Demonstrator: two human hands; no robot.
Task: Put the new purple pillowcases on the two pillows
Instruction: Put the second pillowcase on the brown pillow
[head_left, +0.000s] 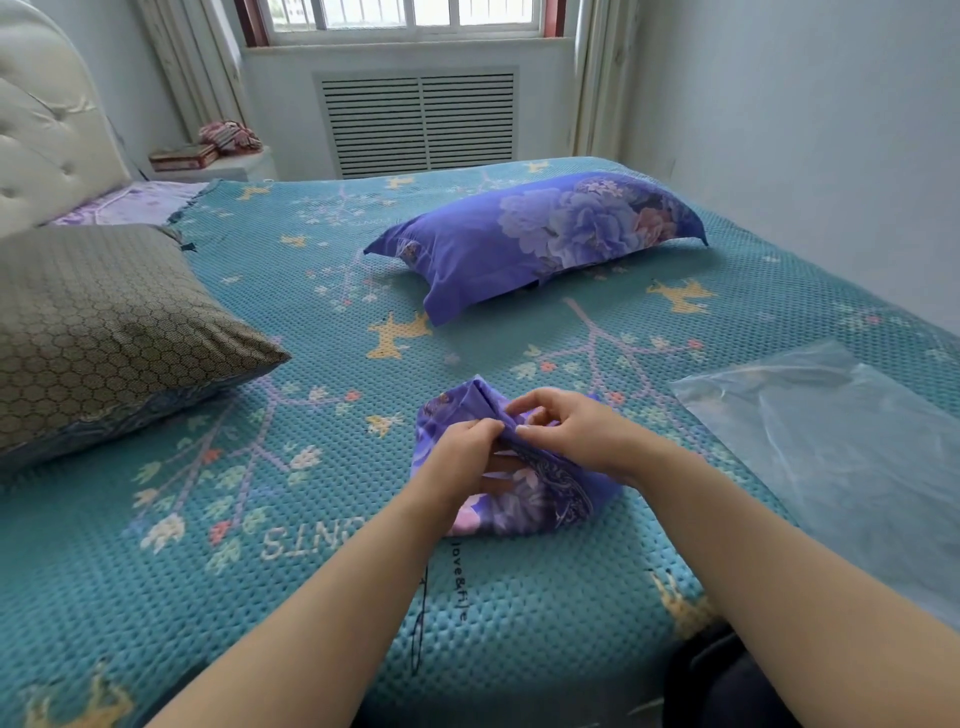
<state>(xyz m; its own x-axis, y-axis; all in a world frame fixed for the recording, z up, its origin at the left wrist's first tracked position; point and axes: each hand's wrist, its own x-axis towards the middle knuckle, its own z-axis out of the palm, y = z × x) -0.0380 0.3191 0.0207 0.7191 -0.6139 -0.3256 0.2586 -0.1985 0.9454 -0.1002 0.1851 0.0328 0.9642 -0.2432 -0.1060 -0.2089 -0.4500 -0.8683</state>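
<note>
Both hands, left hand (464, 453) and right hand (572, 431), pinch the bunched purple pillowcase (524, 493) between them; light and limp, it probably handles best gripped at its open hem.

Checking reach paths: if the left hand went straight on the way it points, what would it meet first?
The left hand points up-right into the folded purple floral pillowcase it already pinches, then the right hand; depth is uncertain.

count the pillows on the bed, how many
2: one in a purple floral case toward the far side of the bed, one in a grey patterned cover at left. None seem hidden.
</note>
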